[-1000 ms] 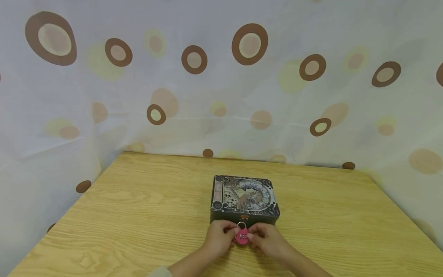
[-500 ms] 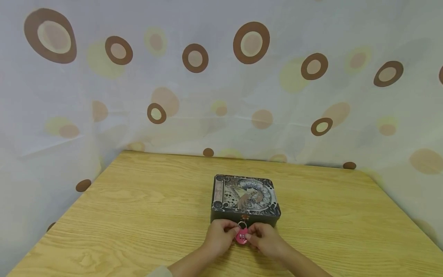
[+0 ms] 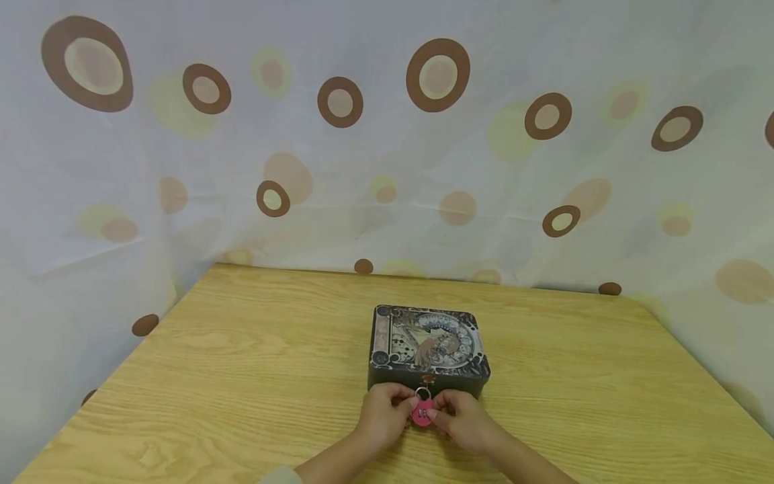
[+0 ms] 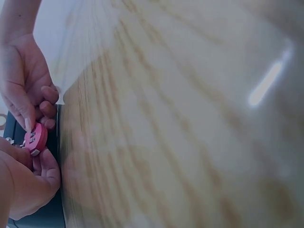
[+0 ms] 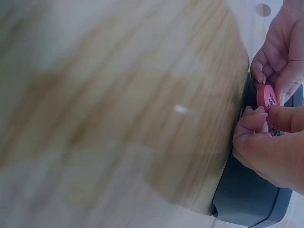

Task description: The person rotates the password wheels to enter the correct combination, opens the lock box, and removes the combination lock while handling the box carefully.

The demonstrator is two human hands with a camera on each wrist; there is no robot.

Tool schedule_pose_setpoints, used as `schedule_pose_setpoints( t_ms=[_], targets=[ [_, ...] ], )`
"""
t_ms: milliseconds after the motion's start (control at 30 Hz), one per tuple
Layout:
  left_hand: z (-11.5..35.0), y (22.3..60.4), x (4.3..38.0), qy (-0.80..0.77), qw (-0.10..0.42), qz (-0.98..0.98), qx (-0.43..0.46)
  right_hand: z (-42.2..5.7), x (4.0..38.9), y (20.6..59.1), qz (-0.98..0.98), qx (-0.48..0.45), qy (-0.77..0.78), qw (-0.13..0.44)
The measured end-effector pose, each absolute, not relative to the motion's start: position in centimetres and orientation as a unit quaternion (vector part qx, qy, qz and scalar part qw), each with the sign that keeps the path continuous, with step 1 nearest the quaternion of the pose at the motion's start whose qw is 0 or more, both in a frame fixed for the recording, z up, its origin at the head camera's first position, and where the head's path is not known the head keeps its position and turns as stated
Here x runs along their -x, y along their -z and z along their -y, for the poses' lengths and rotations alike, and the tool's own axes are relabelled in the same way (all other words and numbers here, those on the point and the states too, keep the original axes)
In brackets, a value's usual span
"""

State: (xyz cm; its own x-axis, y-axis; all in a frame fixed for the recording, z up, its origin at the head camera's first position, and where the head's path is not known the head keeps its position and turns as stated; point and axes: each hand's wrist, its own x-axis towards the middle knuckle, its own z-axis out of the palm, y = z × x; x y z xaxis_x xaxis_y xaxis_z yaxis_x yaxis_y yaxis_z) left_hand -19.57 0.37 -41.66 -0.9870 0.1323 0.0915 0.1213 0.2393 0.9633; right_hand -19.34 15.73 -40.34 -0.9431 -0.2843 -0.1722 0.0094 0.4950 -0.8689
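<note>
Evidently both hands are closed on one small thing, a pink padlock [image 3: 421, 419]: the left hand [image 3: 383, 413] pinches its left edge between thumb and fingers, and the right hand [image 3: 467, 418] grips the opposite edge, its thumb lying over or just beside the number wheels [image 3: 422, 413]. The padlock sits upright at the front of a dark box [image 3: 429, 341], its metal loop [image 3: 422, 390] uppermost, just below the small clasp [image 3: 428, 379] on the box's front wall.

It looks light, hard and rigid, with a smooth coat that may slide a little under the fingertips; nothing about it seems fragile. Its rounded sides give the best hold, one hand steadying the body while a thumb works the wheels. The box, probably thin metal, should be fairly light and could shift if the padlock were tugged.

Fingers cover much of the padlock's sides, and its back is out of sight. The digits are too small to read, and whether the loop passes through the clasp cannot be told. Both wrist views catch the padlock only near their edges. Farther out, the wooden table [image 3: 242, 349] runs back to a spotted cloth [image 3: 375, 148].
</note>
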Motion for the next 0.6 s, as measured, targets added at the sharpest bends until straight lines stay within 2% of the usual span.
schedule_pose_setpoints(
  t_ms=[400,600],
  targets=[
    [-0.53,41.79,19.65,-0.599,-0.013,-0.796,-0.084,-15.88,19.39,40.32,-0.845,0.096,0.501,0.161],
    [-0.54,41.69,19.55,-0.592,-0.024,-0.801,-0.088,-16.0,19.5,40.21,-0.84,0.134,0.498,0.168]
  ],
)
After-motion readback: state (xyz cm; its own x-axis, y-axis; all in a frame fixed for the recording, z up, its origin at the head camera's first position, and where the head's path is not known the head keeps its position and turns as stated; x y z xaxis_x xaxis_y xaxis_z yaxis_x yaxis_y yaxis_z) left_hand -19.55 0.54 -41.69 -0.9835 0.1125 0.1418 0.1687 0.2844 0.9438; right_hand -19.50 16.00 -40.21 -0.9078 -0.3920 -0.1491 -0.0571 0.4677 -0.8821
